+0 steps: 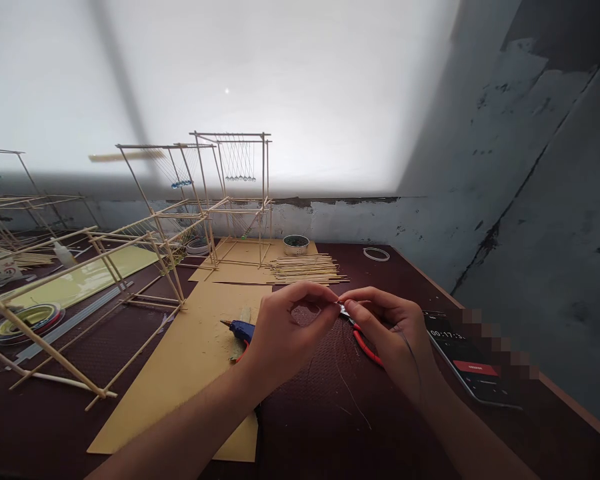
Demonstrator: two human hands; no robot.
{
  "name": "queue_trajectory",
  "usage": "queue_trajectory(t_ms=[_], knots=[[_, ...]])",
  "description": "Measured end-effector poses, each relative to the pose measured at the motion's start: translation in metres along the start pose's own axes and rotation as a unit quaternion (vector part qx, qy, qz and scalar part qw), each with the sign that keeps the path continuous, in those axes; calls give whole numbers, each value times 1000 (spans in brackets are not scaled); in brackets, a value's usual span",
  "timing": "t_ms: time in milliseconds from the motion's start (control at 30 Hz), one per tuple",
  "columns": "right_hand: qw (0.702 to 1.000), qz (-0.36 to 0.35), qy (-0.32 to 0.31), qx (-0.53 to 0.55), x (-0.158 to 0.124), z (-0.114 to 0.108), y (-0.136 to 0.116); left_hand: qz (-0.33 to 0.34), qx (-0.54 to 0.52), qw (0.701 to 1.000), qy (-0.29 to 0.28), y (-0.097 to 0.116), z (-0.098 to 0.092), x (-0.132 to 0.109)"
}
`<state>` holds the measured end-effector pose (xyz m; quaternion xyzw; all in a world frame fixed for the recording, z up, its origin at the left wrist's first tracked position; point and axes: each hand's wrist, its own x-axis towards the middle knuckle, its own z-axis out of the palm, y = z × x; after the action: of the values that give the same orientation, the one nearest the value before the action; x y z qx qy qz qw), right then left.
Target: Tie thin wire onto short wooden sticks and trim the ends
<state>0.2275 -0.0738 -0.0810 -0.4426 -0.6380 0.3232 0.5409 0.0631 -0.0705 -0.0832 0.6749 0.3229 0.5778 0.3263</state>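
My left hand (293,327) and my right hand (387,323) meet at their fingertips above the dark table, each closed in a pinch. Something very small and a fine thread lie between the fingertips; the small item is too tiny to name. A thread runs over the back of my right hand, and another thin thread (347,387) hangs or lies below. Red-handled pliers (367,348) are beneath and beside my right fingers, partly hidden by them. Left of my left hand a blue glue gun (241,330) lies on a tan board (180,387), partly covered by the hand.
Stick frames (153,213) with hanging beads stand at the left and back. A pile of sticks (307,269), a round tin (296,245) and a ring of line (376,254) are at the back. A phone (465,360) lies right, near the table edge. Spools (27,323) sit left.
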Motion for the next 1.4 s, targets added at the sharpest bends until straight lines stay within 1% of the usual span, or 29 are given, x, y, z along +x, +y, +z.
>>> queue_trajectory(t_ms=[233,433,567,633,733,833,1000,1133,1267,1400], knots=[[1000,14,-1,14,1,0,-1,-2,7,1000,10,0,-1,0],[1000,-2,-1,-15,0,1,0,12,24,1000,4,0,-1,0],[999,-22,21,-37,-4,0,1,10,32,999,15,0,0,1],[997,-38,16,-62,-5,0,0,11,44,999,20,0,-1,1],[993,-58,7,-99,-6,1,-2,25,70,997,29,-1,-1,1],[992,-67,11,-110,-4,2,-3,50,104,993,34,-2,-1,0],[991,-61,21,-117,-2,3,-4,73,129,988,30,-1,-1,-1],[991,-49,22,-120,-1,2,-3,64,125,990,25,-1,-1,-1],[992,-51,20,-118,-1,3,-3,34,87,996,7,-1,-1,0],[991,-57,14,-120,-1,3,-4,26,66,997,-4,0,-1,-1]])
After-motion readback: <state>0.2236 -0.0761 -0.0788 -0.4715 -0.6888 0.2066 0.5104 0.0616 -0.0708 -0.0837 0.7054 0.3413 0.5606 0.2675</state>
